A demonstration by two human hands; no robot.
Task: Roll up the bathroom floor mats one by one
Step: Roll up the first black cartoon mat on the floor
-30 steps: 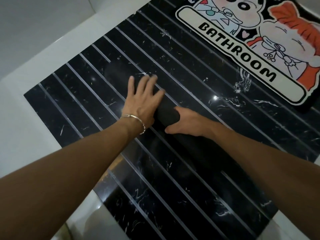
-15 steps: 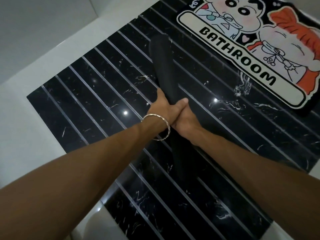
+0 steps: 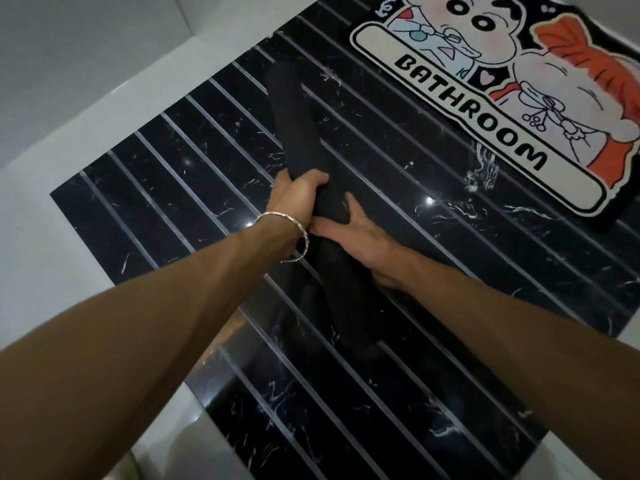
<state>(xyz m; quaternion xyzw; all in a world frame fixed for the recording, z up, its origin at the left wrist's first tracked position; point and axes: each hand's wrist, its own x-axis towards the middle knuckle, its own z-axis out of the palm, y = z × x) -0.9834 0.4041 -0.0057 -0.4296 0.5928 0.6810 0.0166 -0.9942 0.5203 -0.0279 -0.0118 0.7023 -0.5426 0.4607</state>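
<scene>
A rolled-up black mat [image 3: 294,123] stretches as a long dark tube from the upper middle down to the lower middle of the head view, over the black marble floor. My left hand [image 3: 294,195], with a silver bangle on the wrist, grips the roll near its middle. Just below it, my right hand [image 3: 360,233] grips the roll with fingers and thumb curled round it. A flat cartoon mat [image 3: 485,109] lettered "BATHROOM" lies at the upper right.
The black marble floor [image 3: 173,188] has thin silver strips running diagonally. A white raised border [image 3: 52,258] frames it on the left and bottom. A grey wall [image 3: 69,46] stands at the upper left.
One second ago both hands pressed the roll flat on the floor. They then took hold of it and turned it end-on; my right hand has since shifted lower along the roll.
</scene>
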